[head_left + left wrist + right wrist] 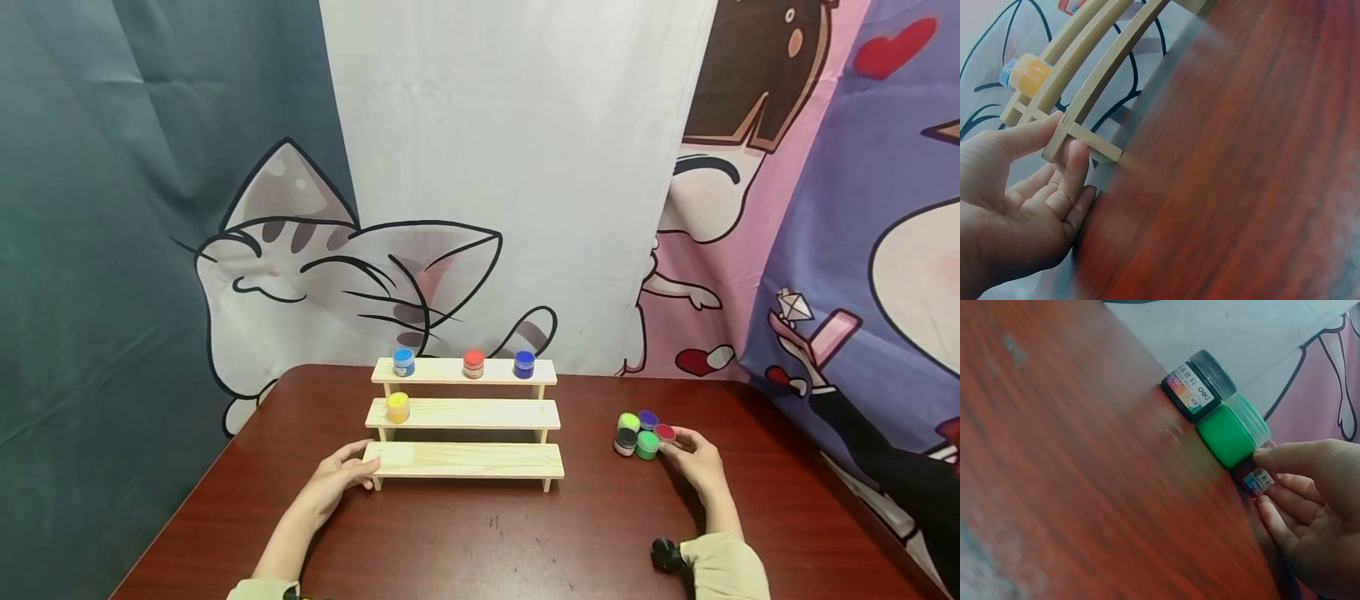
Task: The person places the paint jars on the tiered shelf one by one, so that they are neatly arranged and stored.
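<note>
Red-brown table (442,542) — wood-grained, cartoon cat backdrop (450,183)

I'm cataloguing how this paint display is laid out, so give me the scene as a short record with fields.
setup: three-tier wooden stand on a reddish-brown table
top tier: light blue jar, red jar, dark blue jar, left to right
middle tier: yellow jar, near its left end
left hand: pinches the left end of the bottom tier
right hand: pinches the dark red jar
clustered with that jar: lime jar, purple jar, green jar, black jar
backdrop: cartoon-printed cloth
</note>
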A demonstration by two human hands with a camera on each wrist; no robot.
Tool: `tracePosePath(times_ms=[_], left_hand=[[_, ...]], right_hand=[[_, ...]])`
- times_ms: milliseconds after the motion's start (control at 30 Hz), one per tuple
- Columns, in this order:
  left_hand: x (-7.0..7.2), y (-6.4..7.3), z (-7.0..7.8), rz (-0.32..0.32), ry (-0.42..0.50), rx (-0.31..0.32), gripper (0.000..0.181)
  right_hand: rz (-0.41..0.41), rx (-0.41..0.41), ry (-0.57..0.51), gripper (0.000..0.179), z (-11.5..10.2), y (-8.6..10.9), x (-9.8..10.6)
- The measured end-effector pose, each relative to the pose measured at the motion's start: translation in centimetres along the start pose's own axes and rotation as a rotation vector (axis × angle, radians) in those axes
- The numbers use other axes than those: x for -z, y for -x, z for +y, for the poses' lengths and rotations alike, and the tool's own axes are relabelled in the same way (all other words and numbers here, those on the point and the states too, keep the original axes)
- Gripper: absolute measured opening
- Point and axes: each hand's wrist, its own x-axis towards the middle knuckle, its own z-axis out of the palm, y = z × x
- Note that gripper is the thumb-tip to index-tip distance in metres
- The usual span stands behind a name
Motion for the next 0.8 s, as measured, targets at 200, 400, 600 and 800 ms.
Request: tracePosePath(times_ms=[200, 400, 600, 800], left_hand=[[0.0, 0.0, -0.1, -0.008, 0.008, -0.01, 0.067], [0.1, 0.1, 0.0, -0.004, 0.008, -0.001, 0.068], [0.1, 0.2, 0.0, -0.006, 0.005, -0.001, 0.067], [0.0, 0.1, 0.0, -0.007, 0.002, -0.013, 0.066]], right_hand=[[0.02, -0.005, -0.072, 0.05, 0.0, 0.0, -0.2], [0.04, -0.053, -0.148, 0.053, -0.1, 0.0, -0.1], [0.108, -0.089, -0.23, 0.055, -0.8, 0.0, 0.2], [0.167, -0.095, -0.315, 0.052, -2.2, 0.3, 0.6]])
